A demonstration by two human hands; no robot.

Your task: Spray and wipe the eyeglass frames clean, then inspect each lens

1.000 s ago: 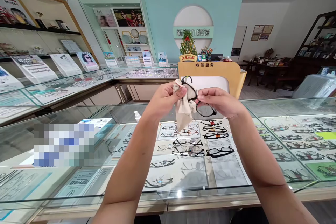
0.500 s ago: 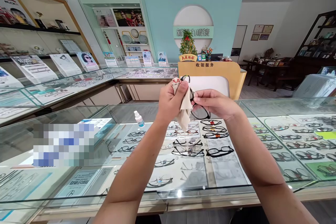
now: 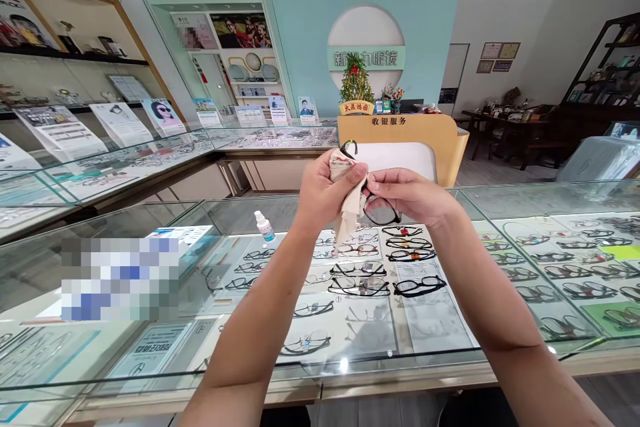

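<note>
A pair of dark-framed glasses (image 3: 381, 210) is held up above the glass counter, between both hands. My left hand (image 3: 327, 190) is closed on a beige cloth (image 3: 350, 210), which wraps part of the frame; its thumb presses the cloth down. The cloth's loose end hangs below the thumb. My right hand (image 3: 407, 193) pinches the glasses near the middle of the frame with thumb and fingertips. One lens shows beneath the right fingers, while the other is hidden by the cloth and left hand. A dark curved end of the frame sticks out above the cloth.
A small white spray bottle (image 3: 265, 227) stands on the glass counter (image 3: 310, 373) left of my hands. Several pairs of glasses (image 3: 419, 285) lie in rows in the display below. Further back are a wooden cashier desk (image 3: 450, 140) and another display case (image 3: 280, 138).
My left thumb has shifted right and lower over the cloth, toward my right fingers. The cloth has bunched differently, and its hanging end has swung left.
</note>
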